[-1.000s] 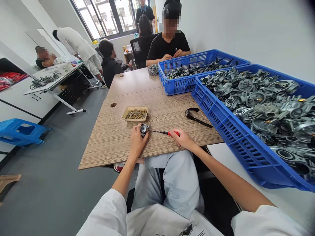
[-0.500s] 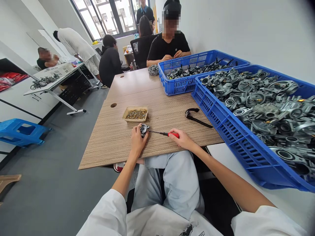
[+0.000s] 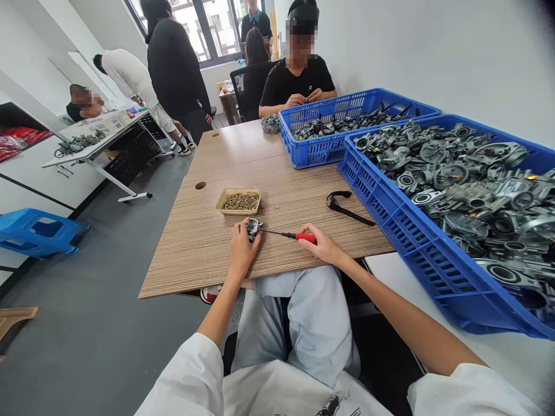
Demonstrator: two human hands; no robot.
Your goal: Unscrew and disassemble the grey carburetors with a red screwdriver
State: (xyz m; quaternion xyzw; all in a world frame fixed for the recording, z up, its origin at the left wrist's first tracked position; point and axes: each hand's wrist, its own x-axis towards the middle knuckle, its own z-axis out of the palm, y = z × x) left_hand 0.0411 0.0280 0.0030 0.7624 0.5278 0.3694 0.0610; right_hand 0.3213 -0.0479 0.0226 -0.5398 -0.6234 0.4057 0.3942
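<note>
My left hand is closed around a small grey metal part at the front of the wooden table. In my right hand is the red handle of a screwdriver, its thin dark shaft pointing left. The shaft's tip reaches the metal part's right side; the exact contact is too small to make out. Just behind my left hand stands a beige tray filled with small brass-coloured pieces. A black watch lies to the right, beside a blue crate.
Two blue crates of metal parts line the right side. Across the table sits a person in black, hands on a small item. Further left are people near a white table and a blue stool.
The person in black at the back left has risen from a crouch to standing. My hands, the metal part and the screwdriver look almost unmoved.
</note>
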